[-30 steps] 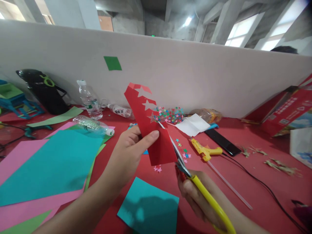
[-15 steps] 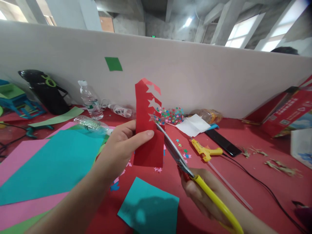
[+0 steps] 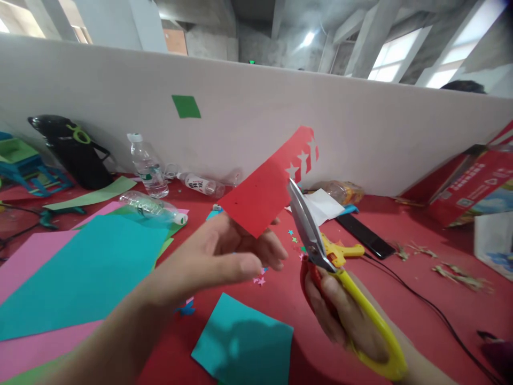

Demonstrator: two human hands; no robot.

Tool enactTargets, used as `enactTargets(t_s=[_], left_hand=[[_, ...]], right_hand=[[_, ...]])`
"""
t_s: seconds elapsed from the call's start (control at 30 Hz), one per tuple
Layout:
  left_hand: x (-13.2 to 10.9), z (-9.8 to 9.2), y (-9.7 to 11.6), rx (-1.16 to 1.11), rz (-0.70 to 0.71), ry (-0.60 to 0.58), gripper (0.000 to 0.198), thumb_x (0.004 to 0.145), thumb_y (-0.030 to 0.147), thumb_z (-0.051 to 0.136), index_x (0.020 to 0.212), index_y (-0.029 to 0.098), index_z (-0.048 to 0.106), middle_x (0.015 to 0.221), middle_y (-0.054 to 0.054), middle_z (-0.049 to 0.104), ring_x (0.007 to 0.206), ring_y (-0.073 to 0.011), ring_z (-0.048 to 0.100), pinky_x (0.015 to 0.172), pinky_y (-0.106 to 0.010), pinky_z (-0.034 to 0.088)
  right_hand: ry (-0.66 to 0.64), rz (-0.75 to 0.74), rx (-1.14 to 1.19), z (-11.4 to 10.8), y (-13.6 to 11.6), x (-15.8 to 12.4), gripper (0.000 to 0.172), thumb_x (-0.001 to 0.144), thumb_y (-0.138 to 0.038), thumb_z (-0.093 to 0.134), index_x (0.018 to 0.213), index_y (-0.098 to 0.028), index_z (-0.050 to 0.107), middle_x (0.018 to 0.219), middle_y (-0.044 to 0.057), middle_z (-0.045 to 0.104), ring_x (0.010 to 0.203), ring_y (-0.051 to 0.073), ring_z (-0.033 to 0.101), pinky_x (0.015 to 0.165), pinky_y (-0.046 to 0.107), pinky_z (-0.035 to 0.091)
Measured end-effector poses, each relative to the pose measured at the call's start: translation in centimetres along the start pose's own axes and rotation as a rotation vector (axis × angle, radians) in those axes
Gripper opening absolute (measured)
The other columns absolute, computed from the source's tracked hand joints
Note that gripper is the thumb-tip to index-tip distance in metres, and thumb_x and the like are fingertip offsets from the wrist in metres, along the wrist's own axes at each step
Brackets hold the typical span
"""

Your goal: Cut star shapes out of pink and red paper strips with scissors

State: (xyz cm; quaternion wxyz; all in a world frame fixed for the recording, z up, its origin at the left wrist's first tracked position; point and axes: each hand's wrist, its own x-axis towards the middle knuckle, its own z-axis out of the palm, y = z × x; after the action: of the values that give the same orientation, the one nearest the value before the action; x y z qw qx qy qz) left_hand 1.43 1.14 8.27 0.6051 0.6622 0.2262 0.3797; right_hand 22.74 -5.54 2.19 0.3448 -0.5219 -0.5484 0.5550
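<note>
My left hand (image 3: 224, 251) supports a sheet of red paper (image 3: 262, 190) from behind and below, its thumb lifted off the sheet and its fingers partly hidden. Star-shaped holes run along the paper's upper right edge, which is cut into strips. My right hand (image 3: 340, 310) grips scissors (image 3: 308, 224) with yellow and red handles. Their blades look closed or nearly so, the tip right by the lowest star hole; whether it touches the paper I cannot tell. Below lies a square of teal paper (image 3: 246, 342). Small star cutouts (image 3: 259, 280) are scattered on the red table.
A yellow glue gun (image 3: 342, 250) and a black phone (image 3: 366, 235) lie to the right, near white paper (image 3: 323, 207). Teal and pink sheets (image 3: 92, 262) cover the left side. Plastic bottles (image 3: 148, 168) and a black flask (image 3: 72, 152) are along the white partition (image 3: 248, 107).
The red paper has swung from upright to tilted rightward, and my left thumb has come off it. My right hand has shifted slightly right with the scissors, whose blades are now steeper.
</note>
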Motion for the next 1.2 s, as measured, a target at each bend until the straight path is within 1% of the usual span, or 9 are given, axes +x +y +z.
enactTargets(t_s=[0.07, 0.13, 0.17, 0.27, 0.5, 0.67, 0.83, 1.0, 1.2], left_hand=[[0.0, 1.1, -0.5, 0.103, 0.034, 0.064, 0.019, 0.076, 0.033, 0.067, 0.092, 0.022, 0.067, 0.088, -0.006, 0.071, 0.084, -0.0245, 0.067, 0.076, -0.035, 0.053], [0.1, 2.0, -1.0, 0.203, 0.123, 0.260, 0.012, 0.081, 0.034, 0.064, 0.077, 0.022, 0.066, 0.076, -0.003, 0.069, 0.074, -0.0205, 0.065, 0.070, -0.032, 0.053], [0.2, 2.3, -1.2, 0.209, 0.166, 0.387, 0.019, 0.084, 0.035, 0.061, 0.071, 0.022, 0.065, 0.070, -0.002, 0.068, 0.070, -0.0195, 0.065, 0.069, -0.032, 0.053], [0.4, 2.7, -1.5, 0.131, 0.219, 0.664, 0.024, 0.087, 0.035, 0.057, 0.069, 0.022, 0.067, 0.068, -0.001, 0.069, 0.068, -0.0200, 0.066, 0.071, -0.035, 0.054], [0.1, 2.4, -1.7, 0.002, 0.254, 0.705, 0.020, 0.078, 0.036, 0.069, 0.063, 0.023, 0.068, 0.063, 0.001, 0.069, 0.068, -0.0209, 0.067, 0.072, -0.038, 0.057], [-0.1, 2.4, -2.1, -0.041, 0.279, 0.877, 0.012, 0.071, 0.036, 0.075, 0.071, 0.026, 0.069, 0.076, 0.003, 0.072, 0.090, -0.0247, 0.068, 0.084, -0.038, 0.056], [0.3, 1.9, -2.0, 0.121, 0.164, 0.745, 0.024, 0.082, 0.036, 0.061, 0.064, 0.022, 0.067, 0.074, -0.003, 0.072, 0.089, -0.0257, 0.067, 0.082, -0.038, 0.055], [0.8, 0.8, -2.2, 0.135, 0.103, 0.642, 0.026, 0.082, 0.034, 0.059, 0.063, 0.020, 0.067, 0.064, -0.004, 0.067, 0.069, -0.0210, 0.064, 0.072, -0.035, 0.054], [0.8, 0.3, -2.2, 0.135, 0.085, 0.594, 0.023, 0.081, 0.032, 0.059, 0.064, 0.019, 0.068, 0.063, -0.005, 0.067, 0.065, -0.0198, 0.061, 0.069, -0.034, 0.051]], right_hand=[[0.007, -0.009, -0.006, 0.4, 0.2, 0.2, 0.056, 0.077, -0.077, 0.045, 0.060, -0.023, 0.046, 0.039, -0.004, 0.034, 0.036, 0.011, 0.034, 0.035, 0.027, 0.025], [0.004, -0.045, -0.028, 0.7, 0.3, 0.3, 0.058, 0.072, -0.079, 0.051, 0.061, -0.022, 0.047, 0.043, -0.004, 0.037, 0.040, 0.011, 0.036, 0.037, 0.026, 0.026], [0.000, -0.063, -0.038, 0.8, 0.2, 0.3, 0.059, 0.070, -0.079, 0.052, 0.061, -0.022, 0.047, 0.045, -0.004, 0.038, 0.042, 0.011, 0.036, 0.037, 0.025, 0.025], [-0.032, -0.079, -0.041, 1.0, -0.1, 0.0, 0.060, 0.071, -0.080, 0.052, 0.062, -0.021, 0.043, 0.045, -0.006, 0.036, 0.041, 0.008, 0.031, 0.037, 0.023, 0.019], [-0.091, -0.073, -0.079, 0.8, -0.4, -0.3, 0.063, 0.072, -0.083, 0.046, 0.062, -0.021, 0.039, 0.044, -0.007, 0.034, 0.040, 0.006, 0.026, 0.038, 0.022, 0.016], [-0.144, -0.113, -0.085, 1.1, -0.1, -0.2, 0.064, 0.074, -0.084, 0.041, 0.059, -0.022, 0.037, 0.042, -0.008, 0.030, 0.039, 0.006, 0.024, 0.038, 0.023, 0.013], [-0.211, -0.102, -0.068, 0.9, 0.0, -0.2, 0.060, 0.078, -0.080, 0.042, 0.061, -0.022, 0.036, 0.040, -0.008, 0.032, 0.035, 0.005, 0.026, 0.036, 0.022, 0.014], [-0.236, -0.078, -0.081, 0.1, 0.0, -0.2, 0.058, 0.082, -0.077, 0.039, 0.068, -0.021, 0.040, 0.041, -0.009, 0.036, 0.034, 0.006, 0.029, 0.035, 0.020, 0.020], [-0.252, -0.121, -0.125, -0.4, -0.3, 0.0, 0.056, 0.083, -0.075, 0.039, 0.069, -0.021, 0.040, 0.043, -0.008, 0.037, 0.035, 0.005, 0.030, 0.036, 0.020, 0.020]])
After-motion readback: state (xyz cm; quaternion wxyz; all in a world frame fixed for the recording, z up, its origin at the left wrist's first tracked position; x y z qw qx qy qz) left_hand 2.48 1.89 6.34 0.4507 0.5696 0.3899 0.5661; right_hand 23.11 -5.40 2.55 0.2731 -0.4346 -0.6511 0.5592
